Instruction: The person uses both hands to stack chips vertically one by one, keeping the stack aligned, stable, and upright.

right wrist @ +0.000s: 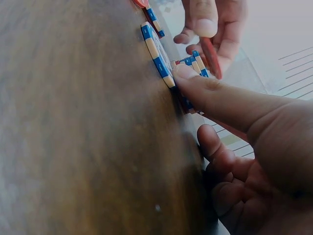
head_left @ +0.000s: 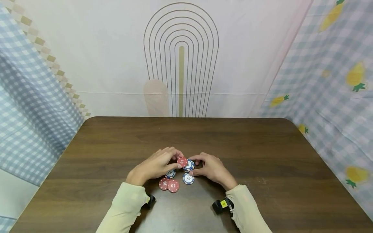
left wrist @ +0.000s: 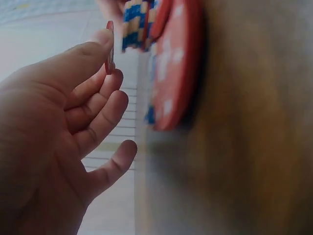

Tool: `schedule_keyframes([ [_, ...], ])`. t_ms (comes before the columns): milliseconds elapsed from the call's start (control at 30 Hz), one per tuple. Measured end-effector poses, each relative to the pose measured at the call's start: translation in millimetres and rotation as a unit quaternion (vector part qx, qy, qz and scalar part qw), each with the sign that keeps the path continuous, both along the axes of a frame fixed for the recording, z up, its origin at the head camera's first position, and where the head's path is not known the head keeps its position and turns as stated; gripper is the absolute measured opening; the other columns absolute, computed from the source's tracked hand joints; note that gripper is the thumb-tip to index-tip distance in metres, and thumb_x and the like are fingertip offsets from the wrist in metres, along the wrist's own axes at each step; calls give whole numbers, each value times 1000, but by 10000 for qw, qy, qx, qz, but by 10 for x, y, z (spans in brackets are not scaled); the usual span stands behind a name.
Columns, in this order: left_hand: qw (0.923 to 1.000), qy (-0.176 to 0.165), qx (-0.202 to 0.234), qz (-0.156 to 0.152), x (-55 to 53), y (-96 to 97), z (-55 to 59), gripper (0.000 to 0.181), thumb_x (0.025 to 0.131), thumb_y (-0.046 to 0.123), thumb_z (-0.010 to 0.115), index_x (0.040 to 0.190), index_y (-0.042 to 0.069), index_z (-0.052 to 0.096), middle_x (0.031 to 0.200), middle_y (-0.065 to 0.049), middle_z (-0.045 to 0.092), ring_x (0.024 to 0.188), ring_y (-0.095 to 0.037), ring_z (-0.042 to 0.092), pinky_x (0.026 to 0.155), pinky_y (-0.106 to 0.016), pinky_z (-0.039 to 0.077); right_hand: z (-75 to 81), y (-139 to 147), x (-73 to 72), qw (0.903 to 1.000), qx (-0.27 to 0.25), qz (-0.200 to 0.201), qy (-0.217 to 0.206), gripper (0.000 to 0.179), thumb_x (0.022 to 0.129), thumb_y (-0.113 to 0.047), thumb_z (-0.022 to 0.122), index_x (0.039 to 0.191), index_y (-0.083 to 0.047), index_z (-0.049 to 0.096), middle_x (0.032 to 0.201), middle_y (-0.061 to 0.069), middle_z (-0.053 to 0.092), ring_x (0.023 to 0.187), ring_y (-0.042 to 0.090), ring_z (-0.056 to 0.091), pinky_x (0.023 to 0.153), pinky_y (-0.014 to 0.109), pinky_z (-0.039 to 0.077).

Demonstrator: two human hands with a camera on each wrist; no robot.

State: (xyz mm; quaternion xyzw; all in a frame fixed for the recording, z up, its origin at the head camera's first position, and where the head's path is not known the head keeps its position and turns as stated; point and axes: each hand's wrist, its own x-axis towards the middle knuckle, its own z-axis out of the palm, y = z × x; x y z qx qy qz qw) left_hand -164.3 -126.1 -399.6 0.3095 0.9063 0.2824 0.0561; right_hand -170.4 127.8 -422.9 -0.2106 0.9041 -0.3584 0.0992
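Here, pinches red 10 poker chip (head_left: 182,161) with left hand (head_left: 155,165), near top of blue-edged chip stack (head_left: 190,166) held between thumb and forefinger of right hand (head_left: 212,168).

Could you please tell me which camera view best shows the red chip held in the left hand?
The head view, because the red chip faces that camera and its 10 is readable. The left wrist view shows it almost edge-on in the left hand; the right wrist view shows just a narrow red strip.
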Motion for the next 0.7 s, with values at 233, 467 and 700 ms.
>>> schedule_keyframes([
  [233,10000,-25,-80,11,11,88,-18,26,103,24,71,127,12,68,115,1,66,107,-16,60,98,-46,49,2,6,-1,10000,34,11,36,43,82,-32,92,122,-24,79,90,-9,59,77,9,50,73,31,38],
  [467,9992,315,-156,-168,14,162,-17,26,103,22,71,127,11,68,122,-1,67,115,-20,61,100,-49,49,-7,18,-6,9999,62,-14,83,43,82,-32,92,122,-24,79,90,-8,60,76,9,49,72,31,38],
  [700,9993,295,-144,-200,20,165,-36,27,103,24,71,127,11,68,123,0,66,116,-19,60,99,-47,51,-2,17,-5,9999,81,-3,99,42,82,-32,93,120,-21,79,89,-7,59,76,9,49,71,29,39],
])
